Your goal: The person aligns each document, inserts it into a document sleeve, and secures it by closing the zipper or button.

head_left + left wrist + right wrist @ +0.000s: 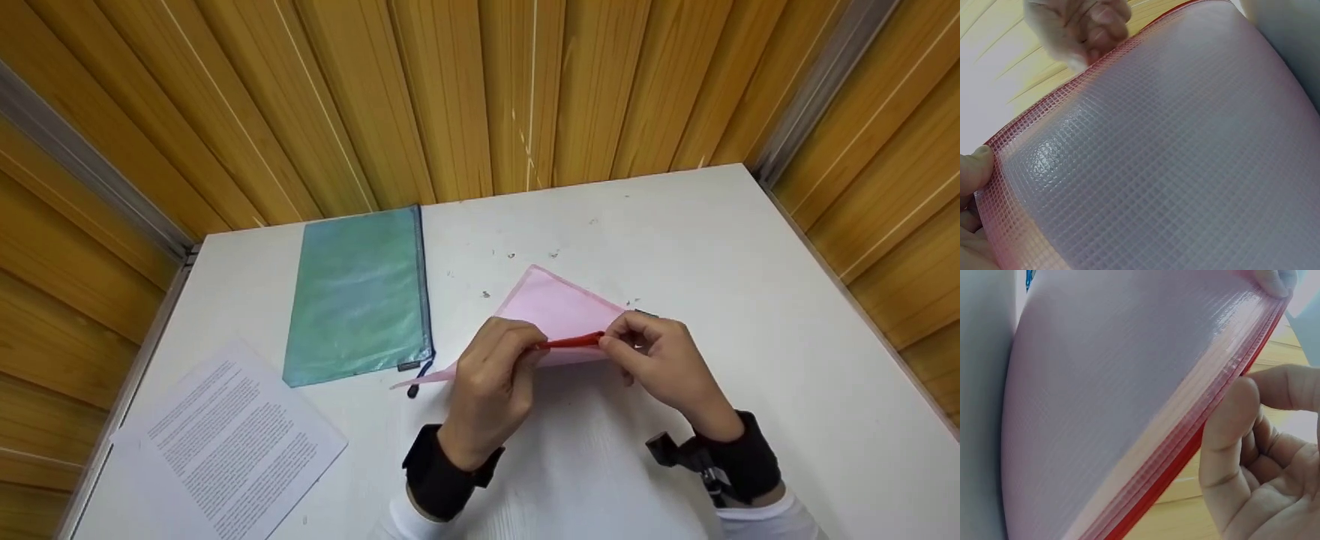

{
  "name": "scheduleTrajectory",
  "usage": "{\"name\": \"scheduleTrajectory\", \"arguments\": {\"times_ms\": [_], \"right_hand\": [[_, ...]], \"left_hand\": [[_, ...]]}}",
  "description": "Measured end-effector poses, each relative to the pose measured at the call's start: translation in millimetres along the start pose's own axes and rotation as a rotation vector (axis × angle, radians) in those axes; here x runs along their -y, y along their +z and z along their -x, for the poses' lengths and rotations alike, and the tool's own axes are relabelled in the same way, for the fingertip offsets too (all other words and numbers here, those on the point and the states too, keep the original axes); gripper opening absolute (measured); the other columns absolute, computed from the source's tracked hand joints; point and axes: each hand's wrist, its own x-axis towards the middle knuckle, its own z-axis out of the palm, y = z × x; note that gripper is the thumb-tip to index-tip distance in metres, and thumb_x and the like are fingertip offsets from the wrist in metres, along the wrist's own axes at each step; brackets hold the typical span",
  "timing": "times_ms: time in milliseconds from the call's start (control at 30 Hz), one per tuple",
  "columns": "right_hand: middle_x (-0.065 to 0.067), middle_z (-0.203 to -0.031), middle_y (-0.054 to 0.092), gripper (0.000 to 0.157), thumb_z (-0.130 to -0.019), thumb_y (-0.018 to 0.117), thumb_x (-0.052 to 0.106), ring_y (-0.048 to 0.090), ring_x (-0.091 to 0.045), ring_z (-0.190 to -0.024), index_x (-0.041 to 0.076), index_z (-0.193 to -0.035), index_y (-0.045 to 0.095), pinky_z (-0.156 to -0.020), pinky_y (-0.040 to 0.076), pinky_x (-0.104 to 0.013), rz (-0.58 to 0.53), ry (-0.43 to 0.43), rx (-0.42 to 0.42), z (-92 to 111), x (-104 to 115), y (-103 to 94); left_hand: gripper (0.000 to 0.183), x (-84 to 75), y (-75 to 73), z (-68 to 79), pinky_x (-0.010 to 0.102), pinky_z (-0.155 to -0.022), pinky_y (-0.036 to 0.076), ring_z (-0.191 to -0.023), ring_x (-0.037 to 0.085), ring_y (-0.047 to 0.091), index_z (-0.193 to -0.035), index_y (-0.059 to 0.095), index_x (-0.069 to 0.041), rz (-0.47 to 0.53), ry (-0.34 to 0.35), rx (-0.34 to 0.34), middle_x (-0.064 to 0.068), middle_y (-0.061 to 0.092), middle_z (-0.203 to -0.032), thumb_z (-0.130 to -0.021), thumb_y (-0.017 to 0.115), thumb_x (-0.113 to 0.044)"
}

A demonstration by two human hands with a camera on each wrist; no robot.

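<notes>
A pink mesh zip pouch (551, 304) is held up near the front middle of the white table, its red zipper edge (574, 341) towards the person. My left hand (491, 379) pinches this edge near one end, thumb on the near side in the left wrist view. Farther right, my right hand (660, 360) pinches the same edge between thumb (1235, 408) and forefinger. Through the mesh (1157, 140) shows a pale, straight-edged area like a sheet, stopping short of the zipper. Behind the hands, the pouch's far corner points away from the person.
To the left lies a green zip pouch (356, 292) with a dark blue zipper and a hanging pull (413, 390). Printed paper sheets (240, 442) lie at the front left. Wood-patterned walls (450, 97) stand round the white table (795, 337).
</notes>
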Motion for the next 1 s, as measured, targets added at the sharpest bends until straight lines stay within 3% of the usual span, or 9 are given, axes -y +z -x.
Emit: {"name": "scheduleTrajectory", "arguments": {"times_ms": [200,533,833,1000], "right_hand": [[-0.007,-0.065,0.055,0.007,-0.091,0.066,-0.001,0.051,-0.006,-0.047,-0.002,-0.084,0.066,-0.045,0.047,-0.025,0.039,0.040,-0.004,-3,-5,-2.0],[0.000,-0.063,0.054,0.011,-0.092,0.066,0.002,0.054,-0.011,-0.047,0.000,-0.081,0.066,-0.045,0.047,-0.027,-0.005,0.000,0.022,-2,-7,-5.4],[0.004,-0.057,0.052,0.009,-0.090,0.064,-0.006,0.050,-0.004,-0.045,-0.008,-0.081,0.065,-0.045,0.046,-0.023,0.110,0.103,-0.041,-5,12,-4.6],[0.006,-0.056,0.052,0.009,-0.090,0.064,-0.006,0.051,-0.015,-0.044,-0.008,-0.082,0.065,-0.045,0.046,-0.025,0.097,0.101,-0.037,-6,8,-7.9]], "left_hand": [[0.008,1.7,-2.3,-0.1,0.019,-0.079,0.054,-0.084,0.014,0.060,-0.094,0.065,-0.002,0.007,-0.015,0.000,0.005,0.065,-0.087,-0.088,0.071,0.000],[0.014,1.9,-3.0,-1.1,0.020,-0.080,0.055,-0.085,0.014,0.061,-0.095,0.065,-0.002,0.023,-0.035,-0.009,0.005,0.066,-0.087,-0.084,0.073,0.004],[0.011,2.3,-3.8,-1.1,0.020,-0.079,0.055,-0.084,0.014,0.061,-0.094,0.065,-0.002,0.011,-0.034,-0.016,0.006,0.066,-0.087,-0.087,0.071,0.002],[0.013,2.2,-4.6,-1.7,0.020,-0.080,0.055,-0.084,0.015,0.061,-0.096,0.066,-0.002,0.011,-0.030,-0.019,0.005,0.067,-0.088,-0.086,0.072,0.004]]}}
